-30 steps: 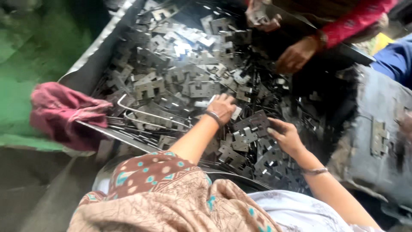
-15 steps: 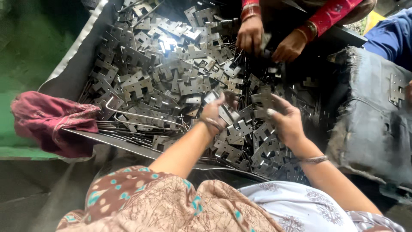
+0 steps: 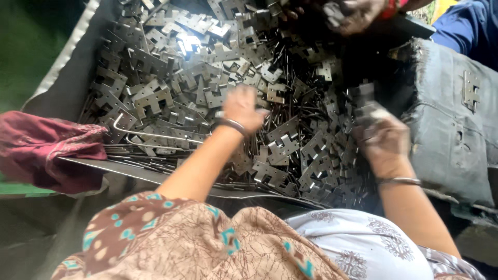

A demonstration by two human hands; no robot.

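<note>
The left hand (image 3: 243, 108) reaches out over a deep heap of flat metal hinge plates (image 3: 155, 93), grey stamped pieces with notched edges and small holes. It is blurred; its fingers look curled downward onto the pile, but whether they hold a plate cannot be told. A dark bangle (image 3: 232, 124) circles that wrist.

To the right of it, well apart across the heap, the right hand (image 3: 384, 140) is raised with its back to the camera and closed around a small stack of hinge plates (image 3: 365, 103), which sticks up above the knuckles. A thin metal bangle (image 3: 398, 181) sits on that wrist.

Mixed among the plates between and beyond both hands lie many thin metal pins (image 3: 290, 67). Left of the left hand, a bent steel rod (image 3: 150, 135) lies across the heap, and further left a crumpled maroon cloth (image 3: 46, 150) hangs over the edge of the metal tray (image 3: 78, 67) that holds the pile.

Right of the right hand stands a grimy grey block (image 3: 451, 135) with a single hinge plate (image 3: 471, 91) lying on it.

Beyond both hands, at the far side of the heap, another person's hand (image 3: 358, 13) grips some plates, and a blue sleeve (image 3: 467, 31) shows at the far right corner.
</note>
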